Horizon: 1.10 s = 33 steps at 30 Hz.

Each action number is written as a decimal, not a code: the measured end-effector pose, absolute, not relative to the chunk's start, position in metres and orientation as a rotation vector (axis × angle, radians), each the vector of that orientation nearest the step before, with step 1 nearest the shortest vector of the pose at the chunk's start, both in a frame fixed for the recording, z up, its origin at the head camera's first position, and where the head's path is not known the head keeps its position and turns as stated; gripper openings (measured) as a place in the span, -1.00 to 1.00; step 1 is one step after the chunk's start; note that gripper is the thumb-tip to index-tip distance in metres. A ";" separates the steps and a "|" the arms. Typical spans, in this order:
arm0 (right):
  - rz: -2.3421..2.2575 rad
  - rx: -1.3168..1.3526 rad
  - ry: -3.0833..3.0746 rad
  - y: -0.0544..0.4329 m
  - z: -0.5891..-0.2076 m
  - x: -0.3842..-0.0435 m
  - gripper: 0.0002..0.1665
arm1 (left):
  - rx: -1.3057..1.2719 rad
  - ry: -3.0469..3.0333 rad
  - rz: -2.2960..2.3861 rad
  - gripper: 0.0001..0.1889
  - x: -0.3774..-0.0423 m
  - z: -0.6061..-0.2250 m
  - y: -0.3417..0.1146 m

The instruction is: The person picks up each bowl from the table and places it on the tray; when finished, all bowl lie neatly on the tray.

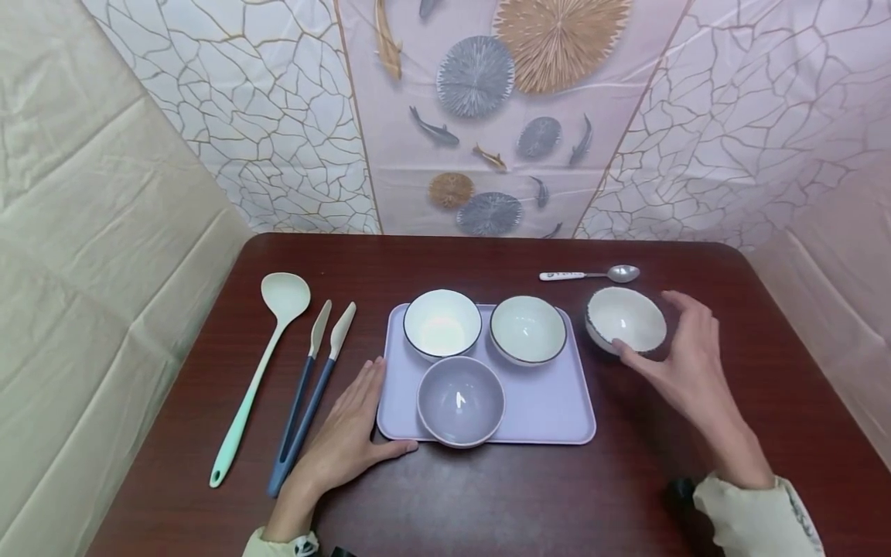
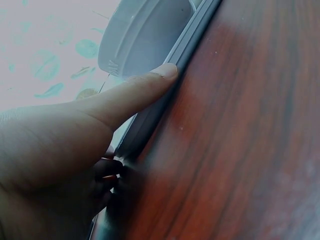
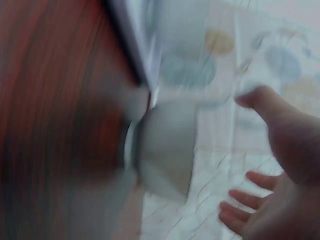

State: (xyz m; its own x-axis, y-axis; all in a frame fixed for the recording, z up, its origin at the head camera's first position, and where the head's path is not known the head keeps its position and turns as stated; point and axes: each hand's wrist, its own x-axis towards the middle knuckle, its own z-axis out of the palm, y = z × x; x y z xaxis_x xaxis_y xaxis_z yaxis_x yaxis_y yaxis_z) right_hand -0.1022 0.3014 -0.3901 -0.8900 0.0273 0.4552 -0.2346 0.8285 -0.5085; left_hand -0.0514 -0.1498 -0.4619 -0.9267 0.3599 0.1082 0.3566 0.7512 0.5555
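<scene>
My left hand (image 1: 351,433) lies against the lavender tray (image 1: 546,414) at its near left corner. Its fingers extend along the left side, while the thumb (image 2: 145,87) touches the front edge. The tray carries a white bowl (image 1: 442,321), a pale bowl with a dark rim (image 1: 527,329) and a grey-purple bowl (image 1: 461,402). Right of the tray, a white bowl with a scalloped rim (image 1: 626,319) stands on the table. Around its right side my right hand (image 1: 692,363) spreads thumb and fingers. The blurred right wrist view shows a gap between that bowl (image 3: 167,145) and the hand (image 3: 285,165).
On the left of the dark wooden table (image 1: 501,503) lie a mint-handled ladle (image 1: 285,294) and blue-handled tongs (image 1: 306,418). A metal spoon with a patterned white handle (image 1: 564,275) lies behind the scalloped bowl. Patterned cloth (image 1: 487,155) hangs at the back.
</scene>
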 end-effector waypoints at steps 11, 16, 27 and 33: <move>1.059 0.109 -2.788 0.333 -0.419 -0.126 0.56 | 0.574 2.899 0.929 0.27 -0.051 -0.463 -0.150; 1.078 0.151 -2.790 0.337 -0.424 -0.134 0.50 | 0.571 2.893 0.926 0.27 -0.051 -0.463 -0.150; 1.100 0.016 -2.782 0.337 -0.431 -0.136 0.38 | 0.578 2.898 0.923 0.27 -0.052 -0.462 -0.151; 1.107 -0.013 -2.810 0.335 -0.423 -0.127 0.41 | 0.579 2.908 0.925 0.27 -0.052 -0.463 -0.151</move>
State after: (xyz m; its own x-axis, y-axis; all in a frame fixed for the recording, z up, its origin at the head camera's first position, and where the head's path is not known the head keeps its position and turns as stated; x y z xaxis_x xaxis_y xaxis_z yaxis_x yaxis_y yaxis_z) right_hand -0.1268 0.3354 -0.4234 -0.9926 0.0524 0.1095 -0.0363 0.7325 -0.6798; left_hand -0.0524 -0.1510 -0.4632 -0.9300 0.3592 0.0777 0.3381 0.7531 0.5643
